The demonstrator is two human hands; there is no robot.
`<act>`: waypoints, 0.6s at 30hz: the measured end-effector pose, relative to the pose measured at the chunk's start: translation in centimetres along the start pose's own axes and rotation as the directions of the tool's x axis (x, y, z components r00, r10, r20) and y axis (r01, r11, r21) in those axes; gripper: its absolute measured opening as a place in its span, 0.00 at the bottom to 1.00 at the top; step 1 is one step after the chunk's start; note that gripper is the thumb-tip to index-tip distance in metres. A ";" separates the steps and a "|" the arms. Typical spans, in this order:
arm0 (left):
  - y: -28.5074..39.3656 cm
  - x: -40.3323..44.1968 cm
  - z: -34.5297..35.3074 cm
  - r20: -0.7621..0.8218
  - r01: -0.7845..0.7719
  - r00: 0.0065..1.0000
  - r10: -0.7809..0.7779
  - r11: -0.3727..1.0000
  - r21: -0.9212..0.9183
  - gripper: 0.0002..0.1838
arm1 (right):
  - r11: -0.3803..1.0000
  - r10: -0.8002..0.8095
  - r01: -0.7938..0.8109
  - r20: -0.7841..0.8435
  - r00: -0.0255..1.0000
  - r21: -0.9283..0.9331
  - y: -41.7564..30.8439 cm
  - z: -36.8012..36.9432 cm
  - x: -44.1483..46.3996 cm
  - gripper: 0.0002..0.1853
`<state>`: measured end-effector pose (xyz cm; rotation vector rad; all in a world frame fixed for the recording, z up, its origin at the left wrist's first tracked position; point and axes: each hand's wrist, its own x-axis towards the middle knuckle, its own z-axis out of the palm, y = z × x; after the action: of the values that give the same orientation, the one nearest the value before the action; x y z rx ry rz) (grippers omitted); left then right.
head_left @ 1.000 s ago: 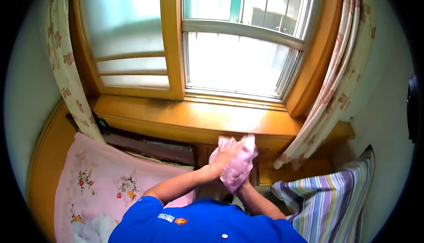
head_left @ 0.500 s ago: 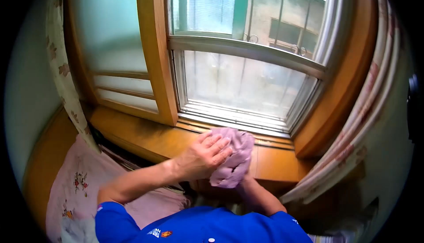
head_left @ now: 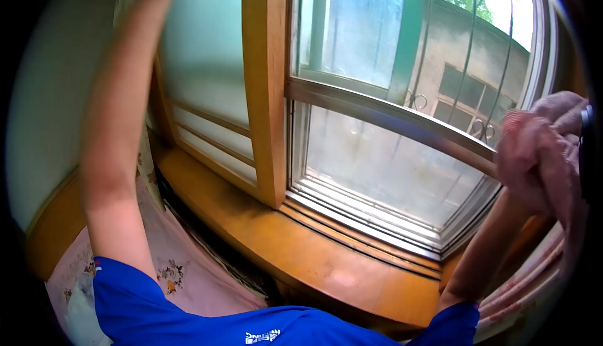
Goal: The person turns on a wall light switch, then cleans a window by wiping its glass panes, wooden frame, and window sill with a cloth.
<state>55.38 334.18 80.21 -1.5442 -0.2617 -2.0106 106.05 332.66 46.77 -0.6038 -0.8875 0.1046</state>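
At the right side of the window, my right hand [head_left: 522, 133] is raised with its fingers closed around a crumpled pink cloth [head_left: 565, 151]. Part of the cloth hangs down beside the wrist. My left arm stretches straight up on the left, past the frosted sliding panel [head_left: 204, 38]. It is smeared by motion, and its hand lies beyond the top edge of the picture. Between my arms is the metal-framed window [head_left: 370, 151], its lower pane cloudy.
A wooden sill [head_left: 314, 258] with dark track grooves runs below the window. Pink embroidered fabric [head_left: 182, 277] lies at lower left. A patterned curtain [head_left: 527, 302] hangs at lower right. Metal bars [head_left: 468, 50] stand outside the glass.
My hands were together over the cloth above the sill. They have parted: the right has carried the cloth up and right, while the left has risen out of the picture. The view has shifted.
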 end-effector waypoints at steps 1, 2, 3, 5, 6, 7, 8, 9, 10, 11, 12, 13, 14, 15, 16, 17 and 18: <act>-0.5 -4.2 1.6 0.114 -0.285 0.958 0.265 0.930 0.231 0.11 | 1.000 -0.010 0.011 0.037 0.999 -0.015 0.4 1.8 0.1 0.25; -5.2 -7.9 2.2 0.314 -0.479 0.875 0.369 0.756 0.445 0.15 | 0.999 -0.020 0.022 0.080 0.997 -0.026 0.8 3.6 0.0 0.25; -2.1 -11.5 2.5 0.536 -0.488 0.786 0.306 0.840 0.235 0.05 | 0.999 -0.033 0.037 0.115 0.993 -0.034 1.2 5.4 0.0 0.25; -4.0 -15.4 3.4 0.636 -0.611 0.667 0.388 0.773 0.170 0.13 | 0.996 -0.068 0.077 0.212 0.975 -0.035 1.5 9.8 0.0 0.25; -5.3 -17.6 3.8 0.660 -0.604 0.667 0.345 0.770 0.207 0.10 | 0.994 -0.096 0.108 0.260 0.961 -0.033 1.7 12.2 0.0 0.25; -5.7 -18.9 3.8 0.662 -0.580 0.675 0.325 0.788 0.204 0.12 | 0.990 -0.122 0.138 0.307 0.944 -0.032 1.9 14.7 0.0 0.25; -6.5 -19.7 4.2 0.641 -0.483 0.719 0.269 0.856 0.184 0.11 | 0.983 -0.158 0.180 0.353 0.922 -0.030 1.8 17.4 0.4 0.24; -7.0 -20.0 4.3 0.626 -0.461 0.737 0.255 0.867 0.189 0.09 | 0.975 -0.194 0.222 0.399 0.896 -0.026 1.9 20.4 0.7 0.24; -7.3 -20.4 4.4 0.619 -0.483 0.737 0.271 0.852 0.203 0.09 | 0.962 -0.238 0.274 0.438 0.867 -0.019 1.9 23.3 1.2 0.24; -7.7 -20.7 4.6 0.612 -0.503 0.738 0.284 0.836 0.219 0.08 | 0.945 -0.283 0.327 0.475 0.833 -0.010 1.7 26.4 1.8 0.24; -8.3 -21.0 4.7 0.601 -0.508 0.745 0.291 0.831 0.227 0.07 | 0.920 -0.337 0.391 0.498 0.799 -0.003 1.5 29.6 2.6 0.24; -8.8 -21.5 4.7 0.588 -0.518 0.749 0.305 0.823 0.233 0.06 | 0.888 -0.398 0.460 0.508 0.764 0.003 1.4 32.7 3.4 0.24; -8.7 -21.5 4.6 0.555 -0.482 0.770 0.314 0.856 0.184 0.06 | 0.852 -0.450 0.523 0.516 0.729 0.005 1.2 35.9 4.5 0.24; -9.0 -21.1 4.5 0.513 -0.458 0.792 0.332 0.878 0.139 0.08 | 0.810 -0.504 0.587 0.516 0.692 0.004 0.8 39.1 5.9 0.24; -9.2 -21.6 4.6 0.463 -0.461 0.811 0.357 0.878 0.131 0.09 | 0.764 -0.549 0.644 0.509 0.662 -0.014 0.5 42.2 7.3 0.24; -9.5 -21.9 4.8 0.413 -0.463 0.828 0.379 0.878 0.122 0.10 | 0.717 -0.590 0.696 0.500 0.634 -0.037 0.0 45.2 8.9 0.23; -9.8 -22.2 4.9 0.404 -0.464 0.831 0.383 0.877 0.123 0.10 | 0.673 -0.618 0.736 0.490 0.614 -0.074 -0.3 48.2 10.7 0.23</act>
<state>57.48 351.76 62.94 -1.6560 -0.2450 -1.2950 76.43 357.66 77.41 -0.4529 -1.5420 -0.6299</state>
